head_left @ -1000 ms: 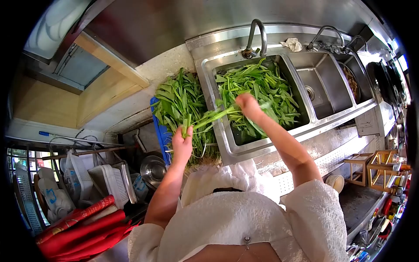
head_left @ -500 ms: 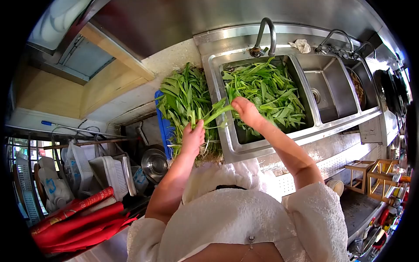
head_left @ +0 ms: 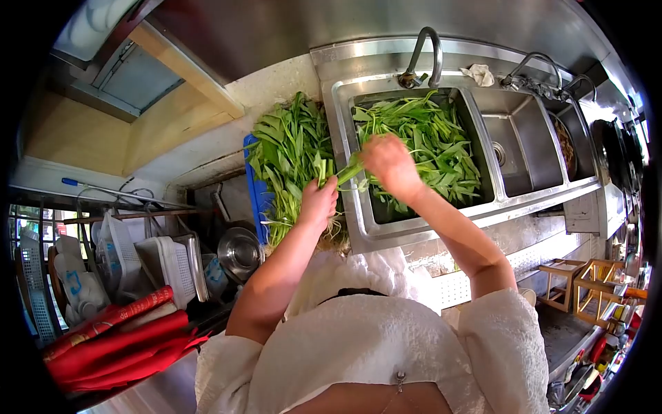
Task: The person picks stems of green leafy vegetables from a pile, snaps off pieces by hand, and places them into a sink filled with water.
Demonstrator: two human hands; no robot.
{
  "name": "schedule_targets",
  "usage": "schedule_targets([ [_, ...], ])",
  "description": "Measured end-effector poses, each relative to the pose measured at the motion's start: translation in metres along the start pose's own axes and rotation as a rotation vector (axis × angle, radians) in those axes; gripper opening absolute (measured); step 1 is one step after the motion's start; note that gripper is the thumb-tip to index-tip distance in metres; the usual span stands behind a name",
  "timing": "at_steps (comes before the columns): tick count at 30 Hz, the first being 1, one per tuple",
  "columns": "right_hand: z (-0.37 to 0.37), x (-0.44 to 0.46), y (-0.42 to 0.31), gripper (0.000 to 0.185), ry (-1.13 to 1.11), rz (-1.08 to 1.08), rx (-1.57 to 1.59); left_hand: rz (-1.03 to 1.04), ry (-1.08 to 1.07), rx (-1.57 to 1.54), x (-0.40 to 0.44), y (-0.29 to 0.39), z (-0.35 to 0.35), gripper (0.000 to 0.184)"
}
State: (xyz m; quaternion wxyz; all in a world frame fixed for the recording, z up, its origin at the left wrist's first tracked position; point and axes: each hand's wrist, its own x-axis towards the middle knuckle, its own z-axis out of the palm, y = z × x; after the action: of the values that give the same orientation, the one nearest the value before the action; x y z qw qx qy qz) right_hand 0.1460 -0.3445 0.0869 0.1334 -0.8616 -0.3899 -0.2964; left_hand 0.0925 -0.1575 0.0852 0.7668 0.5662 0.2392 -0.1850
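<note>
A few thick green stems [head_left: 349, 172] are gripped at one end by my left hand [head_left: 319, 201], which is closed near the sink's left rim. My right hand [head_left: 390, 164] is closed at their other end, over the left basin; its fingertips are partly hidden. Cut or broken greens [head_left: 420, 127] fill much of that basin. Left of the sink, a heap of long leafy greens [head_left: 291, 138] with pale roots lies in and over a blue tray [head_left: 256, 193].
The steel sink [head_left: 378, 239] has two more basins on the right, one holding a round pan. A faucet [head_left: 437, 58] curves over the left basin. A metal bowl [head_left: 240, 253] and plastic baskets [head_left: 177, 271] stand at the left, wooden stools [head_left: 562, 283] at the right.
My left hand has moved right, toward the sink, and stays closed on stems. My right hand moved from over the basin to the rim side, then slightly up. The view has shifted slightly.
</note>
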Motion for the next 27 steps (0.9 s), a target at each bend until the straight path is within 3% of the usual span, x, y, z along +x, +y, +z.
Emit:
schedule_targets([
  [4, 0.022, -0.012, -0.015, 0.011, -0.159, 0.134, 0.346, -0.024, -0.097, 0.005, -0.001, 0.004, 0.009, 0.018],
  [7, 0.046, -0.02, -0.016, 0.007, 0.087, 0.466, 0.734, -0.043, -0.137, -0.175, -0.003, 0.003, 0.012, 0.019],
  [8, 0.062, -0.029, -0.001, 0.012, 0.267, 0.689, 0.821, -0.032, -0.155, -0.269, -0.004, 0.003, 0.012, 0.02],
  [9, 0.049, -0.024, 0.022, 0.019, 0.217, 1.197, 0.846, -0.036, -0.146, -0.317, -0.006, 0.0, 0.002, 0.018],
  [10, 0.056, -0.039, 0.058, 0.025, 0.231, 1.131, 0.47, -0.005, -0.129, -0.334, -0.008, -0.007, -0.013, 0.019],
  [11, 0.048, -0.044, 0.084, 0.026, 0.257, 1.291, 0.585, 0.05, -0.131, -0.398, -0.014, -0.013, -0.034, 0.016],
  [12, 0.036, -0.046, 0.101, 0.027, 0.16, 1.159, 0.422, 0.106, -0.138, -0.46, -0.024, -0.017, -0.056, 0.015],
  [14, 0.032, -0.056, 0.108, 0.029, 0.023, 0.772, -0.356, 0.21, -0.112, -0.503, -0.048, -0.022, -0.108, 0.022],
  [16, 0.039, -0.051, 0.093, 0.029, -0.045, 0.715, -0.382, 0.161, 0.105, -0.564, -0.075, -0.026, -0.151, 0.033],
  [17, 0.045, -0.044, 0.084, 0.031, -0.097, 0.672, -0.416, 0.198, 0.091, -0.61, -0.083, -0.035, -0.174, 0.035],
  [23, 0.124, 0.006, -0.046, 0.017, -0.277, 0.534, 0.34, 0.213, 0.273, -0.721, -0.114, -0.049, -0.21, 0.026],
  [25, 0.15, 0.018, -0.098, 0.014, -0.42, 0.493, 0.492, 0.31, -0.005, -0.793, -0.112, -0.058, -0.22, 0.015],
  [27, 0.184, 0.021, -0.131, 0.013, -0.646, 0.502, 0.541, 0.28, 0.045, -0.815, -0.112, -0.06, -0.223, 0.011],
])
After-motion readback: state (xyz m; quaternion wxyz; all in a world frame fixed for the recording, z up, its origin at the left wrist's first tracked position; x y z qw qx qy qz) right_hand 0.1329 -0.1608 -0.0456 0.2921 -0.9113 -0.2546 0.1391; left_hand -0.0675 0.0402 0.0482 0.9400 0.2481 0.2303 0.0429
